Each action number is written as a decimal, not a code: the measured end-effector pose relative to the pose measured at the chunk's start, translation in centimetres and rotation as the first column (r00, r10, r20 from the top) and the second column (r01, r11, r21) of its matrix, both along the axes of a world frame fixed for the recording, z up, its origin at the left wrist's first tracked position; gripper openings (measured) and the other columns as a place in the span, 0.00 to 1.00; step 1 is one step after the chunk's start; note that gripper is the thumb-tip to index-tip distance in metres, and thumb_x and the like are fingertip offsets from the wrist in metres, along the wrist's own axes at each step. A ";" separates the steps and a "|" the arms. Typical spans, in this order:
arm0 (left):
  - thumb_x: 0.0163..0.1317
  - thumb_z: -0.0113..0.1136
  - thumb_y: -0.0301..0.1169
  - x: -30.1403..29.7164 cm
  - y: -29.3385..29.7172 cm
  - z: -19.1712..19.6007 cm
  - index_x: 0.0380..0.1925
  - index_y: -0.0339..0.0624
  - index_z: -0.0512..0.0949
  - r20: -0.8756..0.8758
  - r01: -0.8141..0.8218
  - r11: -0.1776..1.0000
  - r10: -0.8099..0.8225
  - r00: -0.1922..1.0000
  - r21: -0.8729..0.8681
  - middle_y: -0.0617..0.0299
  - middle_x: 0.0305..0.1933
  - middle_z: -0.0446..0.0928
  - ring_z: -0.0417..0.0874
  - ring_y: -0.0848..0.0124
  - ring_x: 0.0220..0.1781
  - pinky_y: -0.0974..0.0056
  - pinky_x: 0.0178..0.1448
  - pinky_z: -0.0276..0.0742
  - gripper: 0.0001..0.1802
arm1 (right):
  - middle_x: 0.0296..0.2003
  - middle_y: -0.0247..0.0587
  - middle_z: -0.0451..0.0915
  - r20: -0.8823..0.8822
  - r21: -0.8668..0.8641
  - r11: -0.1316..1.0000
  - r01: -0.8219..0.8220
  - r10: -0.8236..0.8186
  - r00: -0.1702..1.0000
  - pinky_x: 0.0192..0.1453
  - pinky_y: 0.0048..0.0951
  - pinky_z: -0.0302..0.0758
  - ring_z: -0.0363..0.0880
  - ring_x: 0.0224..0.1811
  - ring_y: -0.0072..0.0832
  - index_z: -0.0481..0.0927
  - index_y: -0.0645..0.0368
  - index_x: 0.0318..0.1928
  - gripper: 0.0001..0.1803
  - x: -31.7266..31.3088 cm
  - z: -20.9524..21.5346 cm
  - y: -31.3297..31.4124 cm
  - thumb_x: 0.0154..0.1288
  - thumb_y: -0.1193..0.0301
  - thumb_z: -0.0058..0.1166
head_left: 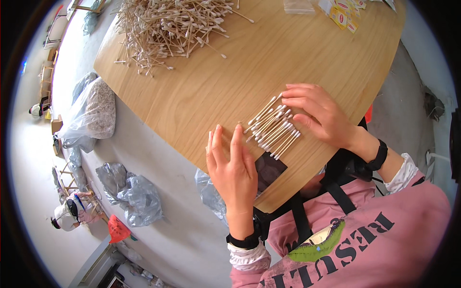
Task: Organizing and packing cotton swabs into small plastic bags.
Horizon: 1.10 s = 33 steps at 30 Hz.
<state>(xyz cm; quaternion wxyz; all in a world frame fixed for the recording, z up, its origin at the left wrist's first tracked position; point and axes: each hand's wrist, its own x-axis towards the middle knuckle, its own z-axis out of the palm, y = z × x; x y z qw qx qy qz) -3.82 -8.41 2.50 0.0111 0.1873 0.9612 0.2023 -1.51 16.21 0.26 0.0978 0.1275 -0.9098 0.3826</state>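
Note:
Several cotton swabs (274, 127) with pale sticks and white tips lie side by side in a slanting, uneven row on the wooden table (211, 91). At the row's left end rests my left hand (233, 170), fingers stretched and apart, its index fingertip close to the swab tips. My right hand (319, 113) lies at the other end with fingers extended, the fingertips by the uppermost swab. I see nothing gripped in either hand. Farther off, a large loose heap of cotton swabs (168, 31) covers the table's far left part.
A dark square patch (270, 172) sits at the table's near edge. Small yellow packets (340, 17) and a clear plastic bag (298, 6) lie at the far right. Stuffed bags (98, 113) and grey plastic bags (139, 199) stand on the floor; another person (69, 213) is at left.

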 end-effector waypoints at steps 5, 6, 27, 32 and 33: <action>0.67 0.56 0.28 -0.5 0.0 0.5 0.62 0.54 0.78 0.024 0.070 0.993 -0.068 0.997 -0.092 0.50 0.68 0.69 0.73 0.49 0.65 0.50 0.65 0.72 0.23 | 0.56 0.42 0.79 -0.003 0.016 0.999 0.036 -0.036 0.999 0.65 0.41 0.70 0.74 0.64 0.42 0.79 0.58 0.54 0.16 0.9 -0.7 1.0 0.67 0.73 0.58; 0.67 0.56 0.28 -0.6 0.0 0.6 0.62 0.54 0.78 0.025 0.073 0.993 -0.071 0.997 -0.095 0.50 0.68 0.69 0.73 0.49 0.65 0.50 0.65 0.72 0.23 | 0.56 0.42 0.79 -0.005 0.015 0.999 0.036 -0.036 0.999 0.64 0.41 0.71 0.75 0.64 0.42 0.79 0.58 0.54 0.15 1.1 -0.8 1.2 0.67 0.72 0.58; 0.64 0.56 0.27 -1.0 0.8 0.8 0.72 0.48 0.64 0.111 -0.007 0.995 0.017 0.994 -0.096 0.46 0.69 0.67 0.72 0.47 0.65 0.48 0.64 0.73 0.34 | 0.53 0.42 0.80 -0.036 0.045 0.998 0.048 -0.046 0.998 0.64 0.42 0.71 0.76 0.62 0.44 0.80 0.59 0.52 0.14 1.3 -1.0 1.1 0.66 0.75 0.58; 0.65 0.54 0.29 2.8 3.4 0.2 0.76 0.28 0.48 0.078 -0.130 0.979 0.119 0.990 0.159 0.38 0.77 0.56 0.58 0.45 0.78 0.45 0.78 0.54 0.42 | 0.53 0.41 0.80 -0.063 0.050 0.997 0.063 -0.060 0.996 0.63 0.40 0.71 0.76 0.61 0.40 0.80 0.58 0.50 0.13 0.7 -0.6 0.8 0.65 0.75 0.58; 0.68 0.55 0.33 3.7 4.4 0.1 0.76 0.27 0.47 0.056 -0.030 0.997 0.026 0.998 0.068 0.38 0.79 0.51 0.51 0.45 0.81 0.44 0.80 0.49 0.43 | 0.53 0.40 0.80 -0.074 0.030 0.997 0.069 -0.066 0.995 0.63 0.39 0.71 0.76 0.61 0.39 0.80 0.58 0.49 0.12 0.4 -0.6 0.6 0.64 0.76 0.58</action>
